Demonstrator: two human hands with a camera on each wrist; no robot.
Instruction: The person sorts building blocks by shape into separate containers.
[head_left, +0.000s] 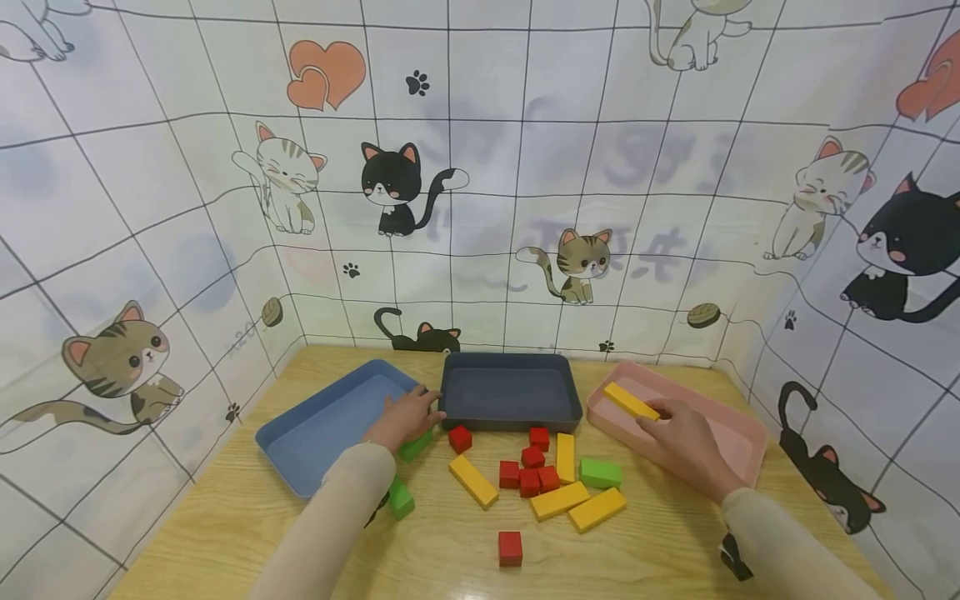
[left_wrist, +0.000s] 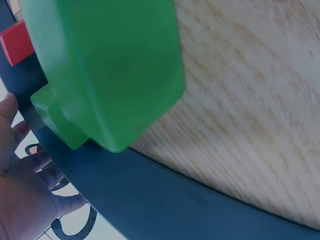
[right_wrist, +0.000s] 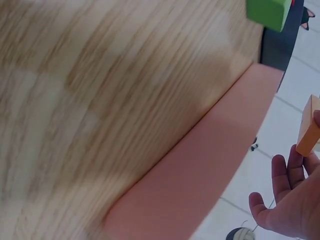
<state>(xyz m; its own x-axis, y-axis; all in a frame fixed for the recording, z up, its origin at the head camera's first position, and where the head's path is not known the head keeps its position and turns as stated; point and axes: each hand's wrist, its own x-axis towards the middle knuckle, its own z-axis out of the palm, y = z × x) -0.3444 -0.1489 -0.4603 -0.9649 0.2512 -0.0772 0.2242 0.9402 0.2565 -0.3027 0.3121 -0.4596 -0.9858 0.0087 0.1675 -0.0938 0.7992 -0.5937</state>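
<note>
The two hands are well apart. The right hand (head_left: pixel 686 446) pinches a yellow block (head_left: pixel 628 400) near one end, above the pink tray (head_left: pixel 738 421). The block's long axis slants from far left to near right, roughly along the tray's length; its free end points away from the person and to the left. The left hand (head_left: pixel 405 419), fingers loosely extended and holding nothing, is between the blue tray (head_left: pixel 322 442) and the dark tray (head_left: pixel 510 396), near a green block (head_left: pixel 415 447); whether its fingertips touch the dark tray, I cannot tell. Red cubes (head_left: pixel 529 482) lie mid-bench (head_left: pixel 450 558).
</note>
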